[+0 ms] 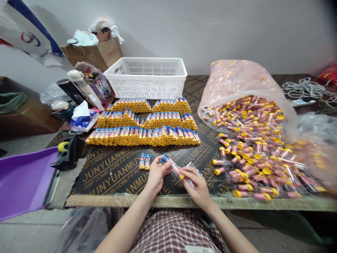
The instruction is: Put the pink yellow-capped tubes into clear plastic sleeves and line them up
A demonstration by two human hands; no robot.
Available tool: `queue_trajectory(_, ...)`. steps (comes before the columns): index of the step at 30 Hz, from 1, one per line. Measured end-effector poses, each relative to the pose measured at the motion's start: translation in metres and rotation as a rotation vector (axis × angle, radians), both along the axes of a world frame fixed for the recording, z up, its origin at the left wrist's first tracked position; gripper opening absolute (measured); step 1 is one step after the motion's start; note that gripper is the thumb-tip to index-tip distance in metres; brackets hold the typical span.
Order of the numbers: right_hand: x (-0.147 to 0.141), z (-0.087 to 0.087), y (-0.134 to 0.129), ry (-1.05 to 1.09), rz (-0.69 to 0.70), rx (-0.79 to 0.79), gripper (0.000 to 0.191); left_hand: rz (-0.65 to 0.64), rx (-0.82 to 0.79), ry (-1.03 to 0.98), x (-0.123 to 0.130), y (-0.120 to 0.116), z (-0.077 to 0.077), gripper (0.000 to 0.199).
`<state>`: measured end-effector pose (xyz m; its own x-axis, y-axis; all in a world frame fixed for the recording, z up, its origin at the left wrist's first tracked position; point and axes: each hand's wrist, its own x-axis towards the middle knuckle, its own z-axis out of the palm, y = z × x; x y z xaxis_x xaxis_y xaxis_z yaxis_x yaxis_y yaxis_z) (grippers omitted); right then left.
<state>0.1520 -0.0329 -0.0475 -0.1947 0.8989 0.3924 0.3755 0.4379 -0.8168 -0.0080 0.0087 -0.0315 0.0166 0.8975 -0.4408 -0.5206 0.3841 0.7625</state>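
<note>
Near the table's front edge, my left hand (pixel 158 173) is closed on the blue end of a clear tube (pixel 174 168) with pink contents. My right hand (pixel 195 182) pinches the same tube by its yellow end, and another clear piece shows under its fingers. Two small blue-and-yellow labelled tubes (pixel 144 161) lie side by side just left of my left hand. Behind them, rows of blue-labelled tubes with yellow ends (pixel 142 135) are stacked on the dark table. At the right, many clear tubes with yellow caps (pixel 252 154) spill from a large plastic bag (pixel 239 77).
A white basket (pixel 147 86) stands behind the stacks. On the left are a black tape dispenser (pixel 70 153), a tissue pack (pixel 83 121), bottles (pixel 79 88) and a purple dustpan (pixel 26 182). White cables (pixel 308 89) lie at the back right.
</note>
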Motion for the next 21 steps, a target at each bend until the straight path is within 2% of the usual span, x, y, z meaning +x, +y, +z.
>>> queue_trajectory(5,0.001,0.0,0.005,-0.065,-0.032,0.024,0.069,-0.291,-0.005,0.034,0.001,-0.008,0.008,0.044)
queue_trajectory(10,0.004,0.005,0.008,-0.029,0.155,-0.011,0.082,-0.439,0.017,0.034,0.001,-0.017,0.013,0.034)
queue_trajectory(14,0.005,0.004,0.006,-0.004,0.244,-0.047,0.081,-0.495,0.009,0.044,0.001,-0.02,0.01,0.032)
queue_trajectory(21,0.003,0.0,0.004,0.097,0.246,-0.087,0.083,-0.5,-0.007,0.061,0.002,-0.022,0.008,0.033)
